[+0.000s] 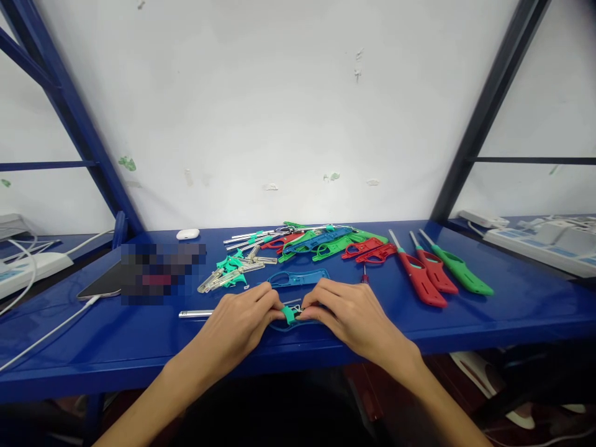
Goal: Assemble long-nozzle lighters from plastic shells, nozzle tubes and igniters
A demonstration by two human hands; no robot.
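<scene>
The step in hand appears to be close fitting work on a small assembly. The left hand (246, 310) has its grip closed on a green trigger (289, 315); the right hand (354, 313) seems to pinch the thin wires (297, 308) beside it, though its fingers hide the exact hold. The trigger sits between the two hands, near the worktop's (149, 338) front edge, above a partly hidden blue shell. The next move probably calls for steady, light fingertips, since the wires look fine and easily bent.

A smooth, bright metal tube (195, 314) sticks out left of the left hand. Beyond the hands lies another blue shell (298, 278), thin plastic with a looped end. Behind it sprawls a heap of glossy shells (335, 239); green triggers and narrow, clear-looking pieces (254, 267) lie to its left. Rounded red lighters (421, 282) and a green lighter (460, 273) rest at right.
</scene>
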